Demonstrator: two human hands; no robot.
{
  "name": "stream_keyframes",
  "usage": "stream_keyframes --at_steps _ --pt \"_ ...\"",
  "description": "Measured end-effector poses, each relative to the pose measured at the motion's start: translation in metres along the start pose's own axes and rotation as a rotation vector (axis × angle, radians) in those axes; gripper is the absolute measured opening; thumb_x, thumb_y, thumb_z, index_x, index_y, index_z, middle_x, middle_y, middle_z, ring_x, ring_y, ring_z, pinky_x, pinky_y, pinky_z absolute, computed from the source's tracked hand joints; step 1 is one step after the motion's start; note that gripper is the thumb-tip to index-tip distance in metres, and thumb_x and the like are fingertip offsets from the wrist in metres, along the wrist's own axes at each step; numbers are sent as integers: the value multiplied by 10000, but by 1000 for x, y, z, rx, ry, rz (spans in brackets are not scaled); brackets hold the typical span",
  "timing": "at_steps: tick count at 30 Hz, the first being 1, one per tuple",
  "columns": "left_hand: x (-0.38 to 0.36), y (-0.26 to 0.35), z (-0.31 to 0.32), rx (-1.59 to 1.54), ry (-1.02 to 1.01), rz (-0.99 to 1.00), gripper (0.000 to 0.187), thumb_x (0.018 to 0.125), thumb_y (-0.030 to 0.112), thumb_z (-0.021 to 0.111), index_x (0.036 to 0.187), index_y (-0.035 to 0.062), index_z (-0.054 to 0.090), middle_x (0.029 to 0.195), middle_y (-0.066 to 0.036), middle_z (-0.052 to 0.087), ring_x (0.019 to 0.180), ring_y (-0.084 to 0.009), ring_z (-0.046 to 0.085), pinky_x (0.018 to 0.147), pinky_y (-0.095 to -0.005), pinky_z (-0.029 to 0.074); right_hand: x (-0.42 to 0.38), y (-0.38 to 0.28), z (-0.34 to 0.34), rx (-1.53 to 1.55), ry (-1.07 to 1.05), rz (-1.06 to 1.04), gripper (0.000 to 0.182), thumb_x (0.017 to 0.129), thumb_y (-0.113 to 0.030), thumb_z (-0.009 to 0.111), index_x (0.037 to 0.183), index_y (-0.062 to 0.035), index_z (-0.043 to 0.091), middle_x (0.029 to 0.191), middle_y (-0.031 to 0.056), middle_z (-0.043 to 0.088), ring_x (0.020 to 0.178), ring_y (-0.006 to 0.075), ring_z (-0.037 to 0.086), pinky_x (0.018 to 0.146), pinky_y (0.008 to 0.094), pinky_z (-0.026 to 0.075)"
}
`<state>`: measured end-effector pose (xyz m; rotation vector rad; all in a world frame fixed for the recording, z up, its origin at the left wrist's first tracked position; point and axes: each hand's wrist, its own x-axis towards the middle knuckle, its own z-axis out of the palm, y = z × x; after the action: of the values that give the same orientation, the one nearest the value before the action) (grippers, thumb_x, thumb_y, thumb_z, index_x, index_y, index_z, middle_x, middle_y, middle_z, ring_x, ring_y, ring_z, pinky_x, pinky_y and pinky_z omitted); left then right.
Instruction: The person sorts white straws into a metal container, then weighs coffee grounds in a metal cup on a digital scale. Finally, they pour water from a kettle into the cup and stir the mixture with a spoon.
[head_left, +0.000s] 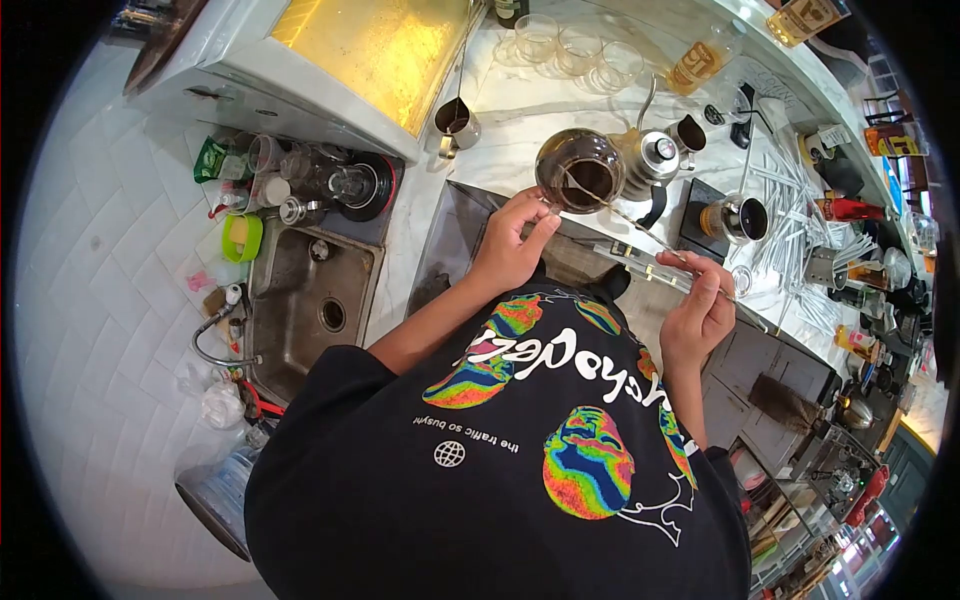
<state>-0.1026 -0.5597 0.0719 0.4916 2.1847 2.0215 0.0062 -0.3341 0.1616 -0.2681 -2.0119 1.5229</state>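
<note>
My left hand (515,240) grips a round glass coffee server (556,165) at its near side, thumb and fingers closed. Dark liquid shows inside the server. In my right hand (697,305) is a long thin bar spoon (640,227), pinched between thumb and fingers. Its far end reaches through the server's mouth into the dark liquid. Right behind the server stands a steel gooseneck kettle (655,160). A second, smaller glass server (738,218) with dark contents sits to the right on a black scale (703,222).
A steel pitcher (458,125) with a rod in it stands at the left. Several clear glasses (580,52) and a bottle (706,60) line the counter's back. Wrapped straws (800,190) lie scattered at the right. A steel sink (310,310) is set in at the far left.
</note>
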Motion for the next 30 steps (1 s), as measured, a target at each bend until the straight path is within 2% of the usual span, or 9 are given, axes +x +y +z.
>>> stream_keyframes --at_steps 12,18,24,27,30 --pt "3 -4 3 -30 -5 -3 187 983 139 701 918 -33 666 1061 -233 694 1143 -366 675 966 -408 509 -1 3 -2 -43 -17 18 398 1155 -216 424 1054 26 723 963 137 798 952 177 722 957 341 511" --pt "6 0 3 7 -26 -1 184 978 132 702 921 -39 664 1068 -229 692 1123 -375 680 950 -397 514 -1 12 -5 98 14 100 375 1162 -217 401 1092 31 674 993 167 781 956 210 730 950 360 520" --pt "10 16 2 138 -77 28 182 971 125 700 923 -44 652 1018 -192 679 982 -347 684 899 -390 518 -1 30 -10 365 69 270 362 1174 -248 379 1122 31 605 987 216 749 933 285 745 933 398 560" --pt "11 18 3 199 -107 22 189 971 128 699 918 -44 645 986 -178 665 919 -332 669 856 -387 520 -3 34 -11 406 154 378 372 1174 -258 384 1114 35 606 981 214 744 914 290 747 927 403 571" --pt "10 12 7 167 -110 -26 196 979 134 698 927 -44 637 960 -160 659 867 -293 664 806 -362 525 -7 33 -15 393 197 386 373 1173 -260 385 1109 34 604 984 215 743 906 290 747 919 400 573"
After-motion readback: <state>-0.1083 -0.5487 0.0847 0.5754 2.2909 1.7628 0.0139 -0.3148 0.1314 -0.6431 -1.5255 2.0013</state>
